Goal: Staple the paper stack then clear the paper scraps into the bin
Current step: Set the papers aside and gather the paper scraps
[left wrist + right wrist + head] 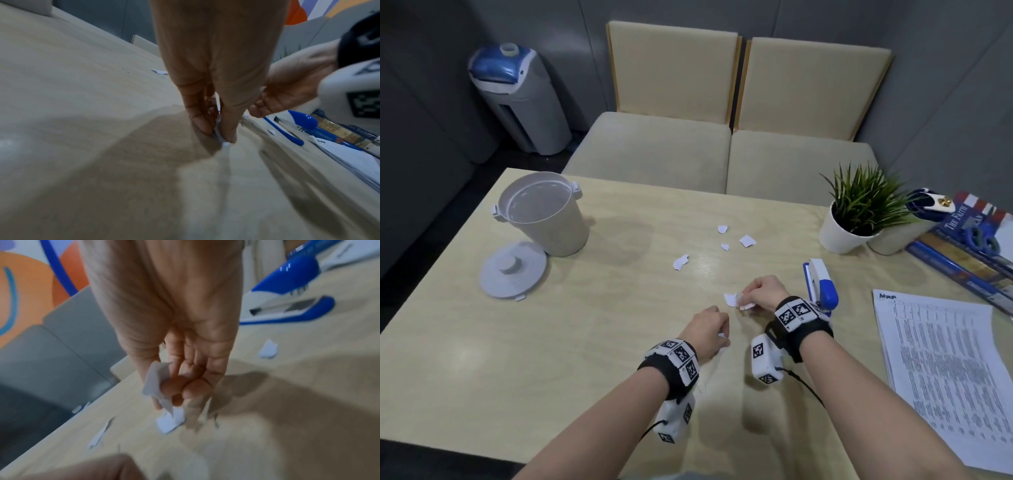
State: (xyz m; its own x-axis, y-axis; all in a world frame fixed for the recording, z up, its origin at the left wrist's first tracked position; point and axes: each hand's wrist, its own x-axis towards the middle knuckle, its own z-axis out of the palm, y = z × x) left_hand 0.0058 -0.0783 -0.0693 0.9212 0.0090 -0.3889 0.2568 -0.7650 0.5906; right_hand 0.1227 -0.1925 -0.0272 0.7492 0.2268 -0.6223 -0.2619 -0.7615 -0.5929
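Note:
My left hand [717, 334] pinches a small white paper scrap [226, 144] between thumb and fingers, low against the table. My right hand [748, 299], just ahead of it, holds crumpled scraps [154, 381] in its curled fingers, and its fingertips touch another scrap [168, 423] lying on the wood. Several more scraps [680, 262] lie scattered toward the table's middle. The open white bin [541, 212] stands at the far left, its lid [512, 270] flat beside it. The blue and white stapler [822, 284] lies right of my right hand. The printed paper stack [945, 370] sits at the right edge.
A potted plant [859, 212] stands at the back right, next to books [969, 260] with blue scissors [979, 236] on top. Two beige chairs [722, 144] face the table's far side. A water dispenser [517, 99] stands on the floor, far left.

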